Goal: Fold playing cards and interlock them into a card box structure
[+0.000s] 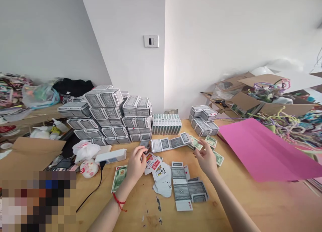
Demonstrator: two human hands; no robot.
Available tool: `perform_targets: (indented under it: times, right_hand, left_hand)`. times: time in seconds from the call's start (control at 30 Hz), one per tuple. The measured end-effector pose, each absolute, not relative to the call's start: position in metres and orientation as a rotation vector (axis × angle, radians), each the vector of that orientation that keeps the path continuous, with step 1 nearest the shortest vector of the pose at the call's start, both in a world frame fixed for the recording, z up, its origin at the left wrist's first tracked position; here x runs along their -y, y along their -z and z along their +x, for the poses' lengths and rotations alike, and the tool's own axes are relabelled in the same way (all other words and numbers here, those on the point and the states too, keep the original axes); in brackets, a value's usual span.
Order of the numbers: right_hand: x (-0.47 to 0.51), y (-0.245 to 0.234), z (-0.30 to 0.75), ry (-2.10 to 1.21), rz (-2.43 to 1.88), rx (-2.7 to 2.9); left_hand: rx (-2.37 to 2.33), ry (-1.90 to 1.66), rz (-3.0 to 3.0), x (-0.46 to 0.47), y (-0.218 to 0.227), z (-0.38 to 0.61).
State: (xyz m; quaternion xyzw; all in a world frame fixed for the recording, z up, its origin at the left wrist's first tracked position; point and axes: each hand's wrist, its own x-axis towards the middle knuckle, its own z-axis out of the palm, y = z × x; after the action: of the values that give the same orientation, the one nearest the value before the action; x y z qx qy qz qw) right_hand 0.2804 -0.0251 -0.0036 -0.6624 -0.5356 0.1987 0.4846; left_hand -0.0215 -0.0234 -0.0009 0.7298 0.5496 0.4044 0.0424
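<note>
My left hand (137, 163) is closed, fingers bent together beside a small dark card (144, 143); what its fingertips pinch is hidden. My right hand (206, 160) has its thumb and fingers apart, close to a green banknote-like paper (196, 142). Between the hands, a folded strip of joined playing cards (171, 143) stretches across the table, grey patterned backs showing. Nearer to me lie a fanned pile of face-up playing cards (162, 180) with a red card box panel (153, 161), and an interlocked group of playing cards (179, 190), backs mostly up.
Tall stacks of card-built blocks (105, 116) stand at back left, with a smaller stack (204, 119) at right. Between them is a row of card boxes (167, 124). A power strip (110, 156) trails a black cord. Pink paper (271, 151) overhangs the right side beside yarn.
</note>
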Motion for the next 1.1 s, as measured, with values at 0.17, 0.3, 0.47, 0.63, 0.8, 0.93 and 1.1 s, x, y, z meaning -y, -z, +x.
perform_targets:
  times: [0.17, 0.3, 0.47, 0.63, 0.8, 0.93, 1.1]
  right_hand:
    - [0.074, 0.014, 0.291, -0.69, -1.626, 1.526]
    - [0.098, 0.023, 0.279, -0.765, -1.622, 1.761]
    - [0.096, 0.036, 0.245, -0.604, -1.606, 1.853]
    - [0.079, 0.037, 0.216, -0.521, -1.479, 1.887]
    - [0.044, 0.025, 0.235, -0.306, -1.473, 1.667]
    - [-0.009, 0.013, 0.27, -0.069, -1.639, 1.41]
    - [-0.054, 0.006, 0.287, -0.273, -1.73, 1.565]
  left_hand:
    - [-1.731, -0.959, 2.166, 0.03, 0.01, -0.037]
    - [-1.702, -0.62, 2.132, 0.033, 0.022, -0.026]
    - [-1.715, -0.507, 2.258, 0.046, 0.042, 0.005]
    - [-1.797, -0.617, 2.293, 0.054, 0.042, 0.024]
    - [-1.837, -1.016, 2.22, 0.041, 0.018, 0.019]
    - [-1.695, -1.097, 2.153, 0.015, 0.005, 0.023]
    - [-1.576, -0.985, 1.944, -0.019, 0.008, 0.034]
